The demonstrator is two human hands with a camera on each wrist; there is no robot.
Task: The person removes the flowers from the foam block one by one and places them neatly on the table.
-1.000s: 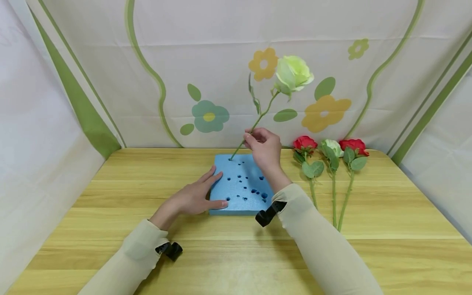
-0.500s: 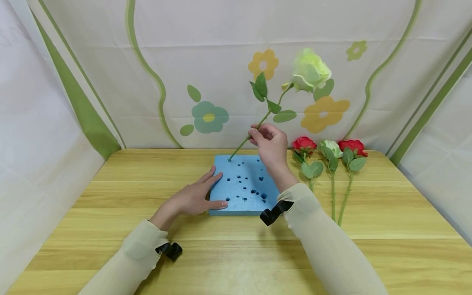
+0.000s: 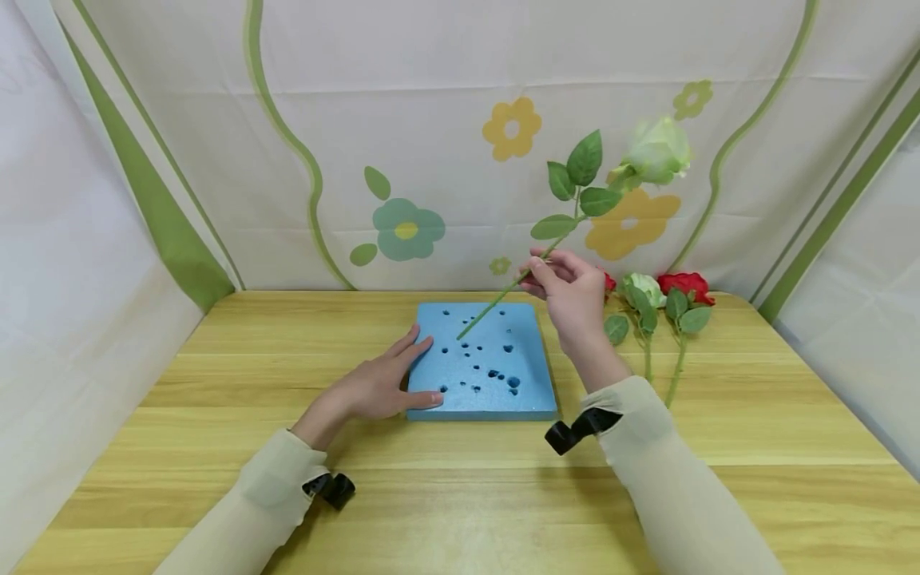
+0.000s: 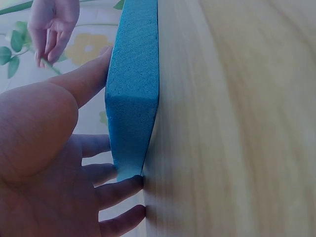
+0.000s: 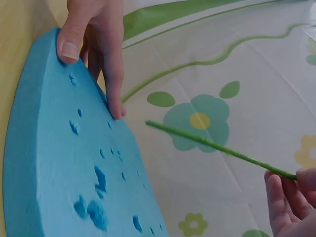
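A blue foam block (image 3: 528, 331), pitted with several holes, lies flat on the table. My left hand (image 3: 375, 386) rests against its left side with the fingers spread, the thumb on the top near the front corner. My right hand (image 3: 573, 307) pinches the green stem of a pale green-white artificial rose (image 3: 656, 152) between thumb and fingers. The rose tilts up to the right, its leaves above the hand. In the right wrist view, the lower end of the stem (image 5: 207, 142) is apart from the foam. The bloom lies outside both wrist views.
Right of the block lie a white rose (image 3: 644, 289), a red rose (image 3: 686, 286) and another red rose (image 3: 609, 283), partly hidden behind my right hand. Their stems point toward the front of the wooden table (image 3: 431, 495). A printed curtain (image 3: 323, 96) hangs behind.
The stem end has left the hole at the block's back left. My right hand has moved right with the rose, which leans further right and shows its leaves turned. My left hand stays put.
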